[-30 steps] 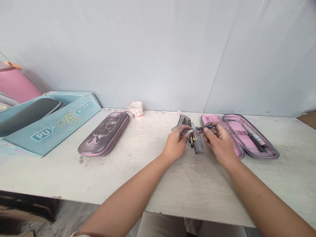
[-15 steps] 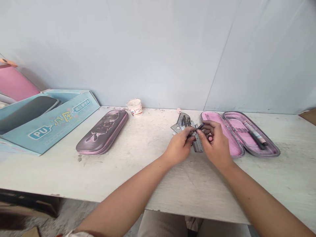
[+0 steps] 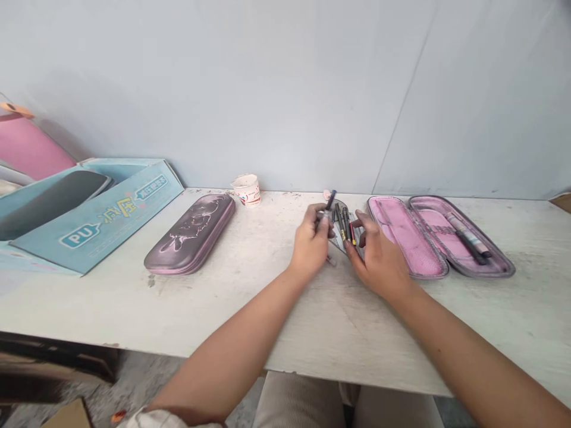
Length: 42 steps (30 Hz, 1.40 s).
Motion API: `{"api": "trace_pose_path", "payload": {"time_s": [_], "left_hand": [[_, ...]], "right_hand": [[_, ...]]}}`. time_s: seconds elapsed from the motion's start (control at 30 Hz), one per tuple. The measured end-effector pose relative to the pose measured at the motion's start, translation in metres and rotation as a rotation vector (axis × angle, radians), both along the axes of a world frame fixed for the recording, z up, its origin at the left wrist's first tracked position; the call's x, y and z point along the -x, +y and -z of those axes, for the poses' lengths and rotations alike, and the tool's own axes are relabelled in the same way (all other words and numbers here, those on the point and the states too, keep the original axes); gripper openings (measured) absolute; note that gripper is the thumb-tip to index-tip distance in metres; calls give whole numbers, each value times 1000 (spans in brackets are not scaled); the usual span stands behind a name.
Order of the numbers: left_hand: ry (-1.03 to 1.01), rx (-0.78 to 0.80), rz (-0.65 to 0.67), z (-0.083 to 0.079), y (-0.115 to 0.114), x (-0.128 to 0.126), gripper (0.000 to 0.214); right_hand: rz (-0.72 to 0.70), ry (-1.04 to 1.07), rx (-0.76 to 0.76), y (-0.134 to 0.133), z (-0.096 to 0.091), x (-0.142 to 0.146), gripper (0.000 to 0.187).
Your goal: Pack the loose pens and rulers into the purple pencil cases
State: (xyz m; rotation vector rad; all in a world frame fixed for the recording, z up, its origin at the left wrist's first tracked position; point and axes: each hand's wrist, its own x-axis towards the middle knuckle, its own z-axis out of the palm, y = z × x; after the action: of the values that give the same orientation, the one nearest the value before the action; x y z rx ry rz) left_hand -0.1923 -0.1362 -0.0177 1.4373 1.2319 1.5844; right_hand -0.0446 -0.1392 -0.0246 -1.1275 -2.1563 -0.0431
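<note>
Pale table (image 3: 348, 339): 2 markers (image 3: 468, 242) in open pencil case (image 3: 413, 252); left hand (image 3: 310, 246) around pen (image 3: 331, 200), right hand (image 3: 381, 258) grip unclear

Held pen (image 3: 331, 198) — partly behind left fingers (image 3: 314, 213)

One open pencil case (image 3: 413, 246), one closed case (image 3: 190, 235), one cup (image 3: 247, 191).

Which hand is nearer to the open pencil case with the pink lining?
Right. The right hand is immediately left of the open pencil case, overlapping its edge in view, contact unclear; the left hand, holding a dark pen, is farther left.
</note>
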Motion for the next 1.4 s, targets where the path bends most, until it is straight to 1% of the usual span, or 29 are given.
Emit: {"api": "trace_pose_path", "payload": {"time_s": [0.07, 0.17, 0.3, 0.47, 0.57, 0.63, 0.7, 0.87, 0.97, 1.03, 1.1, 1.17, 1.27, 1.33, 1.4], "left_hand": [[-103, 8, -49, -2, 5, 6, 16], [-200, 29, -117, -5, 8, 11, 12], [-216, 49, -125, -4, 8, 12, 11], [-149, 62, -83, 2, 9, 11, 12], [-120, 75, -68, 3, 9, 10, 13], [-108, 73, -64, 3, 9, 9, 13], [-104, 69, -64, 3, 9, 9, 13], [-114, 61, -68, 3, 9, 8, 13], [-107, 67, -72, 4, 9, 8, 14], [-100, 69, -79, 4, 9, 9, 14], [-90, 63, -85, 4, 10, 11, 14], [-67, 50, -94, 6, 11, 13, 14], [12, 51, -113, 9, 14, 16, 16], [106, 64, -107, 12, 14, 17, 19], [223, 74, -88, 12, 13, 16, 21]], "right_hand": [[-20, -106, 3, -3, 1, 3, 47], [-89, -287, 18, -10, 2, 11, 41], [-85, -449, 69, -13, 3, 19, 32], [-40, -485, 154, -11, 3, 18, 25], [-6, -472, 121, -10, 0, 16, 26], [-11, -463, 62, -9, -2, 16, 27], [-30, -474, 37, -8, -2, 17, 29], [-94, -506, 61, -7, 2, 17, 29], [-91, -489, 78, -8, 3, 18, 28], [-84, -457, 85, -6, 2, 17, 26], [-55, -372, 73, -2, -1, 12, 24], [4, -216, 38, 5, -5, 2, 24], [98, 79, -41, 17, -13, -18, 27], [136, 232, -89, 23, -17, -32, 26], [164, 338, -112, 27, -21, -42, 24]]}}
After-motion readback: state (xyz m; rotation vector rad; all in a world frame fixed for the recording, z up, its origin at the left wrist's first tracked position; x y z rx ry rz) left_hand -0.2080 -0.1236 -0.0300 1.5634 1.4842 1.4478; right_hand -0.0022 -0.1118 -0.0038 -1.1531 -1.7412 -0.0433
